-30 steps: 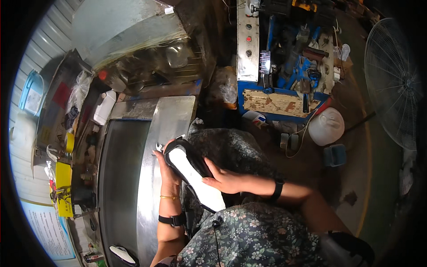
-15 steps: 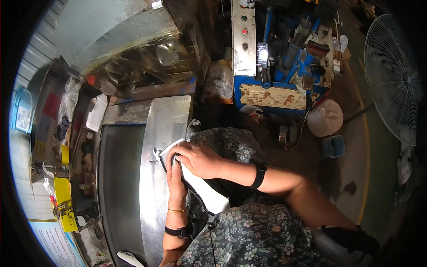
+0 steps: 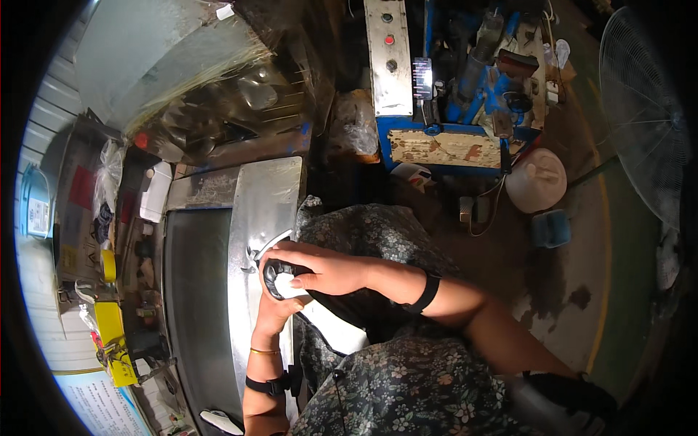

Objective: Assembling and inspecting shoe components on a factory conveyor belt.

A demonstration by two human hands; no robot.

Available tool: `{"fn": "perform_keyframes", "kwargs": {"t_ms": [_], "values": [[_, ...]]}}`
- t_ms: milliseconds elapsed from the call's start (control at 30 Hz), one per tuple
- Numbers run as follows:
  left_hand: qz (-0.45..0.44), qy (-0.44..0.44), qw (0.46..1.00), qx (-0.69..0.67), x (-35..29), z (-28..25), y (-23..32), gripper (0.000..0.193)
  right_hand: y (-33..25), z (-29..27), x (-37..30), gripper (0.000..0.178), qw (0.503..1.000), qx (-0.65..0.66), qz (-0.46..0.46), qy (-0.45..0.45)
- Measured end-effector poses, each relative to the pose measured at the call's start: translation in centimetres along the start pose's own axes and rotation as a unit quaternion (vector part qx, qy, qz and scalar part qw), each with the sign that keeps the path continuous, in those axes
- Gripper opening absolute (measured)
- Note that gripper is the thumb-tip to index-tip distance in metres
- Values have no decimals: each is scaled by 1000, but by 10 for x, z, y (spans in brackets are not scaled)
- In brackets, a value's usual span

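Gripping from above, the right hand (image 3: 320, 267) curls its fingers closed over the rounded end of a long white piece with a black edge (image 3: 285, 280), which looks like a shoe sole or insole, though its exact kind is hard to make out. The left hand (image 3: 275, 312) comes up from below and cups the same end from underneath, its fingers mostly hidden behind the piece and the right hand, so how tightly it closes cannot be told; it is at least touching the piece. The gripped end sits over the right edge of a shiny steel machine top (image 3: 262, 211), just beside a small bent metal part (image 3: 267, 243) that sticks up there. The rest of the white piece runs down and to the right over the person's lap, and its far end is cut off behind the floral dress (image 3: 407, 385).

A black band (image 3: 427, 293) circles the right wrist; a thin gold bangle (image 3: 265, 351) and a black watch (image 3: 273, 384) sit on the left forearm.

Left of the steel top lies a dark recessed bed (image 3: 193, 291), its contents too dim to read. Beyond, a blue machine (image 3: 465, 80) with a grey control panel (image 3: 387, 54) stands on the floor, with a white plastic jug (image 3: 536, 179) and a standing fan (image 3: 643, 109) to the right.
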State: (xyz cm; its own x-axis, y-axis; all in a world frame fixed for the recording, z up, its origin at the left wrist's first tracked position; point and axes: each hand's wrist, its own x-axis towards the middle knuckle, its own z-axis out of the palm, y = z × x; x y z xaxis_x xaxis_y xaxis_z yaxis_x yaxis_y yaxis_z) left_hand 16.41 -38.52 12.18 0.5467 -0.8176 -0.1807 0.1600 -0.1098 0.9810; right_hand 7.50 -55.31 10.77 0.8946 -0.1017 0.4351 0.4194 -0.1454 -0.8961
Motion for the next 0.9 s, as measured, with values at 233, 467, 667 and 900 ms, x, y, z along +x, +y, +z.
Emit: {"fn": "perform_keyframes", "kwargs": {"t_ms": [233,467,667,900], "values": [[-5,32,999,20,16,21,1,121,4,-35,-2,39,990,137,15,-9],[268,-169,881,352,-3,133,82,54,-22,-165,-82,62,884,292,356,-81],[225,-161,938,207,2,104,39,40,-54,-167,-239,49,719,428,498,226],[208,226,940,145,-30,18,18,30,-32,-90,-109,44,768,444,306,346]]}}
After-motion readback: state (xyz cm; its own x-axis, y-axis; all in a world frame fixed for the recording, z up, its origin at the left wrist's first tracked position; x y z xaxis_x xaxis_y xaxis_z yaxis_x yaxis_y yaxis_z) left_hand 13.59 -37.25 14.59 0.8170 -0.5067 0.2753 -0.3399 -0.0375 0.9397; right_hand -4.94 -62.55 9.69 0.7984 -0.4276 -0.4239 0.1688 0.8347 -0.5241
